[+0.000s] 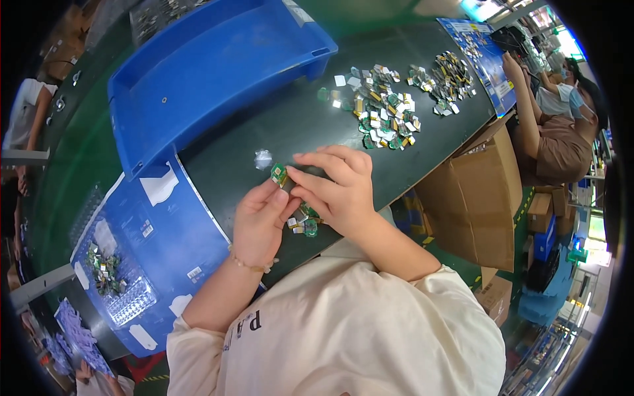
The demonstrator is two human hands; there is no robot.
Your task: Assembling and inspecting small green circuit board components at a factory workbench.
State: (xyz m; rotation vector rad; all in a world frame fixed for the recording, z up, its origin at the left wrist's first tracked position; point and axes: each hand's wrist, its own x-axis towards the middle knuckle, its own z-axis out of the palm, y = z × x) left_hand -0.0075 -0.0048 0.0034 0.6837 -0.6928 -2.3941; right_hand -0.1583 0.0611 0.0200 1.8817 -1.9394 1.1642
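well apart: circuit board (278, 174), bin edge (244, 92)

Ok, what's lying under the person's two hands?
Some small green circuit boards show, partly hidden, on the dark tabletop; anything directly beneath the left hand and right hand is covered.

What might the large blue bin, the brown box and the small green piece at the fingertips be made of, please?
Blue bin: probably moulded plastic, slightly glossy, from its smooth, evenly coloured walls.
Brown box: likely cardboard, matt, given its tan panels and fold line.
Small green piece: perhaps circuit board, given its green face and pale patch; finish unclear.
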